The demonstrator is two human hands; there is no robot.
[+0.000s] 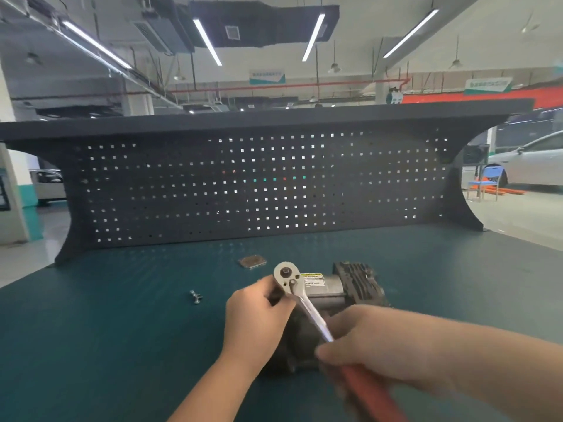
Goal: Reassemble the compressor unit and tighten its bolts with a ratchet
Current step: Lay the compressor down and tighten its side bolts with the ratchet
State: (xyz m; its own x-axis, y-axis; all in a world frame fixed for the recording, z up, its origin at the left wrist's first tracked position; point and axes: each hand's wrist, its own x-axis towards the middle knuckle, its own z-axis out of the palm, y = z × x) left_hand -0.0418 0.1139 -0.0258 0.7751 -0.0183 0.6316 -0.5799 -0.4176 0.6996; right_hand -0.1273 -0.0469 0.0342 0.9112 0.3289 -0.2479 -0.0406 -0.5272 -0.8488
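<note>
Now, from the head camera, the compressor unit (pixel 341 295) lies on its side on the green worktop (pixel 122 315), near the front edge and just ahead of the person. The ratchet (pixel 300 295) stands over its near end, round head up and apparently seated on a bolt I cannot see. The left hand (pixel 256 318) curls around the tool just under the head, steadying it against the casing. The right hand (pixel 374 345) grips the red handle lower down, blurred, so its exact finger placement is hard to read.

Judging by the cast metal housing and finned end, the unit should be heavy and rigid, unlikely to slide under moderate torque but able to roll on its rounded body; bracing it low on the casing seems wise. The polished ratchet shank looks slick, so the red grip is the better place to pull.

Beyond, a small flat plate (pixel 252 261) and a few loose bolts (pixel 196 296) rest on the worktop, well apart from the unit, before a dark pegboard (pixel 243 184).
</note>
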